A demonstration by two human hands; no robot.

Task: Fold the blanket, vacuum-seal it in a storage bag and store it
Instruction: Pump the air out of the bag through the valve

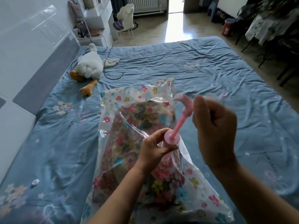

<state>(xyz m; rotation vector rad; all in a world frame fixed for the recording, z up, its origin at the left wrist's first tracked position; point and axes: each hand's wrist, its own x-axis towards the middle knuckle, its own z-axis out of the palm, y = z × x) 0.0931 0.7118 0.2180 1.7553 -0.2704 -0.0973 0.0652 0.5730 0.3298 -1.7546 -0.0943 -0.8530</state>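
Head cam: our blanket (142, 120) sits in the storage bag (127, 97) on the bed (210, 70). Fingers of our left hand (155, 147) grip the pink pump (175, 129), and our right hand (215, 126) clenches its handle. A plush goose (89, 65) and cable (111, 75) lie far-left.

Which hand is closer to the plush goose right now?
Left. The left hand grips the pump body, toward the plush goose; the right hand holds the pump handle, farther right.

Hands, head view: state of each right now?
Left hand: grips the pink pump just below its cap.
Right hand: curled round the pump handle, which is motion-blurred.
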